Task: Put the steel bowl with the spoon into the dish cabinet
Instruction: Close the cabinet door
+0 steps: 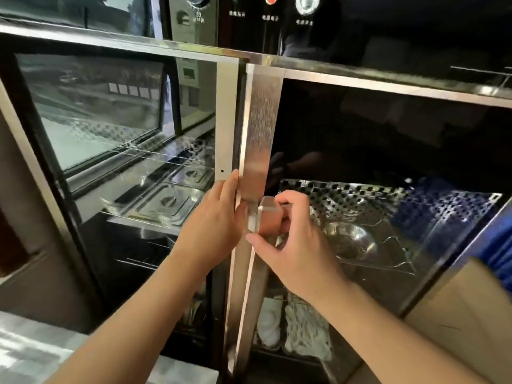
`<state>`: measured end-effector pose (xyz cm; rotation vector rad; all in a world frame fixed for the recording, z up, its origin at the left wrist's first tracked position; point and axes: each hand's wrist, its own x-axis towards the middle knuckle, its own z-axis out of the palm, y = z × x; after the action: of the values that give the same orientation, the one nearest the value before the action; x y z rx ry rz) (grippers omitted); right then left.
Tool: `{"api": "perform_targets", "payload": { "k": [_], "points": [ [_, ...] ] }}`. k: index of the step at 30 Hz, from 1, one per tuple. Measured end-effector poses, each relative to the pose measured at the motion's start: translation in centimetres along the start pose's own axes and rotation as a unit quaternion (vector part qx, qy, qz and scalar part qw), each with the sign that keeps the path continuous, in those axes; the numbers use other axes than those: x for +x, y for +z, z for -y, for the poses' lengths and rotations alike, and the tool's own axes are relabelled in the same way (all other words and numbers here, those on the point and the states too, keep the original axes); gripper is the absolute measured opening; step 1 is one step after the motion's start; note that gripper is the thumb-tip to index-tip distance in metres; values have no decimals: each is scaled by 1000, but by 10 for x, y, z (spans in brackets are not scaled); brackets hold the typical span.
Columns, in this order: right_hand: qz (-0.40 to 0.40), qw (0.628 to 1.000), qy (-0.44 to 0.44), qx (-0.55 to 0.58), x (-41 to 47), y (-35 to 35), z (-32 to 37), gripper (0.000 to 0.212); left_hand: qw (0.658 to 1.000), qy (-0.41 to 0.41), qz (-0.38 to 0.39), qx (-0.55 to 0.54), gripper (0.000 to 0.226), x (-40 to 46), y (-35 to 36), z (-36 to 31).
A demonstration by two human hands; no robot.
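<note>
The dish cabinet (388,87) has two glass doors with steel frames. Behind the right glass, the steel bowl (350,241) rests on a wire rack (393,261) below a perforated steel shelf; I cannot make out a spoon in it. My right hand (293,245) is shut on the handle (256,216) at the right door's left edge. My left hand (214,225) lies flat with straight fingers against the edge strip of the left door (225,120), holding nothing.
Lidded steel trays (166,202) sit behind the left glass. White folded items (304,328) fill the lower right shelf. A blue crate (443,212) shows at the back right, a cardboard box (471,314) stands at the right, and a control panel (270,12) is above.
</note>
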<state>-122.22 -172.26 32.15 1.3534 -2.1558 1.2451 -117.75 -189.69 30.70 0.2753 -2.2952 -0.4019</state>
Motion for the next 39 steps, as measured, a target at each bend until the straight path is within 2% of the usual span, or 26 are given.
{"api": "perform_targets", "payload": {
  "k": [6,10,13,16,19,24,27,33,39],
  "points": [
    [-13,1000,-4,16,25,20,-26,69,998,25,-35,43,67,23,15,35],
    [-13,999,27,35,28,34,-42,78,995,-37,-19,91,80,36,24,51],
    [9,997,64,31,27,43,-53,76,990,-82,10,114,89,41,31,56],
    [51,994,98,0,32,49,-63,70,988,-103,15,115,98,45,36,59],
    [93,989,118,10,36,56,-72,53,987,-111,19,117,103,52,39,59],
    [119,979,157,46,36,78,-85,30,986,-115,-15,118,97,55,51,59],
    [121,972,189,73,36,95,-94,24,985,-108,-40,130,88,54,65,70],
    [46,978,181,93,36,121,-107,51,978,-75,-58,187,86,50,92,111],
    [-54,991,103,60,37,138,-121,36,970,-55,-105,212,85,57,112,126]
  ]
}}
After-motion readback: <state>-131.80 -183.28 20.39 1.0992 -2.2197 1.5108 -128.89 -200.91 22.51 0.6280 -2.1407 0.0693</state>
